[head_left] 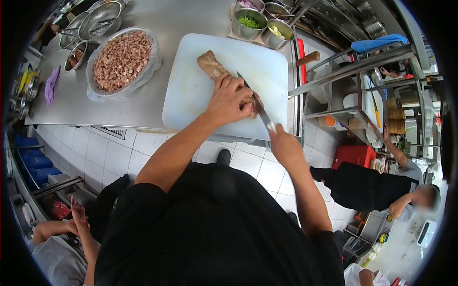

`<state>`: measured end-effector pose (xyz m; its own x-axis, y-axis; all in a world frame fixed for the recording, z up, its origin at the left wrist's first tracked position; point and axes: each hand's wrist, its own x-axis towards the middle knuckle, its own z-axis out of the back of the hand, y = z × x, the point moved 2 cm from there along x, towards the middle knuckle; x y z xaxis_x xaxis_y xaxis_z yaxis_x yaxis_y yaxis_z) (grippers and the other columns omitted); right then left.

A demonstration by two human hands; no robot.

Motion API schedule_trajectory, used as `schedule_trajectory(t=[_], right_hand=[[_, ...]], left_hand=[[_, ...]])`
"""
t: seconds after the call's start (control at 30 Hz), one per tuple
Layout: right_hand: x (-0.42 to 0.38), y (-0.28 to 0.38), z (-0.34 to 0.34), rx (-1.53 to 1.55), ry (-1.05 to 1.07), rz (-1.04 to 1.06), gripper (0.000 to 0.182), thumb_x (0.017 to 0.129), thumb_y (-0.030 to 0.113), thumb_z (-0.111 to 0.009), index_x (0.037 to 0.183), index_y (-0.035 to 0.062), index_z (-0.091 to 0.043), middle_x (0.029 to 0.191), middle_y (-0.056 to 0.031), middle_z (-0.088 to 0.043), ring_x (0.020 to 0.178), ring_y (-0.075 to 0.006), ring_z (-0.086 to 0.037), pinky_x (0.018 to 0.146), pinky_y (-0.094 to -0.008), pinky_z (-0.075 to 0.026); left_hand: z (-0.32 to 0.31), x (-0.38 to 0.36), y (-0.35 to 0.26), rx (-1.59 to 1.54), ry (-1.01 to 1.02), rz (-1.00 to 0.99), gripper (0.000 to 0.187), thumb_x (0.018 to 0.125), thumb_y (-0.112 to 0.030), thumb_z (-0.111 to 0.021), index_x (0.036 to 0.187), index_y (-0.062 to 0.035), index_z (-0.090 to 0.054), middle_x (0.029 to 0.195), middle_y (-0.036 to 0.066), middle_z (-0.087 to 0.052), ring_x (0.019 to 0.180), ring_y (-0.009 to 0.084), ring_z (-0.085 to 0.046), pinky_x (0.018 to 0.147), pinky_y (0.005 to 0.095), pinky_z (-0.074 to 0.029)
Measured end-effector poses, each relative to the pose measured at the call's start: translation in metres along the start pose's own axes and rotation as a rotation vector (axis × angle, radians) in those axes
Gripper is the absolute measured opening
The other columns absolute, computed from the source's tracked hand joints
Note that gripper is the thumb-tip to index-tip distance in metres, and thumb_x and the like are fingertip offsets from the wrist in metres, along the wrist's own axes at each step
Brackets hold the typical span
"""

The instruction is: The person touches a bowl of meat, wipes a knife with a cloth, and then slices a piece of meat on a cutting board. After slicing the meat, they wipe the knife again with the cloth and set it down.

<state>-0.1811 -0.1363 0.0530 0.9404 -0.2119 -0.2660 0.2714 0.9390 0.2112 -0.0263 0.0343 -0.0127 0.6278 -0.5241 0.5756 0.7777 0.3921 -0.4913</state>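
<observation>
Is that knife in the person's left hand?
No, the right hand grips the knife, while the left hand holds the meat on the board.

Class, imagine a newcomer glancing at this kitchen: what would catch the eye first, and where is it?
Probably the knife in the right hand, its blade at the long piece of meat under the left hand, on the white board. Next, the big heap of diced meat on the steel table, left of the board. Bright chopped greens stand out in a metal pot beyond the board.
</observation>
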Motion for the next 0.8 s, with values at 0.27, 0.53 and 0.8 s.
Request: schedule_trajectory(t=[0.27, 0.53, 0.8], right_hand=[[0.022, 0.025, 0.02, -0.138, -0.029, -0.006, 0.028, 0.104, 0.03, -0.046, 0.107, 0.0027, -0.052, 0.075, -0.0261, -0.068, 0.074, -0.0456, -0.069, 0.069, -0.0553, -0.054], [-0.01, 0.041, 0.047, -0.15, 0.039, -0.056, 0.026, 0.103, 0.028, -0.047, 0.107, 0.0031, -0.05, 0.078, -0.0266, -0.069, 0.075, -0.0468, -0.068, 0.07, -0.0568, -0.053], [-0.015, 0.023, 0.036, -0.148, 0.028, -0.011, 0.025, 0.103, 0.029, -0.047, 0.107, 0.0041, -0.051, 0.079, -0.0264, -0.069, 0.074, -0.0473, -0.068, 0.068, -0.0581, -0.052]], left_hand=[[0.004, -0.002, 0.004, -0.031, -0.037, -0.08, 0.031, 0.071, -0.019, -0.072, 0.101, -0.0119, -0.065, 0.11, 0.012, -0.051, 0.112, 0.034, -0.049, 0.112, 0.056, -0.032], [0.005, -0.001, 0.002, -0.026, -0.084, -0.036, 0.028, 0.069, -0.021, -0.071, 0.094, -0.012, -0.067, 0.105, 0.011, -0.051, 0.109, 0.036, -0.048, 0.104, 0.0517, -0.039], [0.002, 0.001, 0.004, -0.034, -0.075, -0.038, 0.024, 0.069, -0.023, -0.073, 0.09, -0.0126, -0.067, 0.105, 0.01, -0.051, 0.109, 0.0347, -0.048, 0.107, 0.0516, -0.036]])
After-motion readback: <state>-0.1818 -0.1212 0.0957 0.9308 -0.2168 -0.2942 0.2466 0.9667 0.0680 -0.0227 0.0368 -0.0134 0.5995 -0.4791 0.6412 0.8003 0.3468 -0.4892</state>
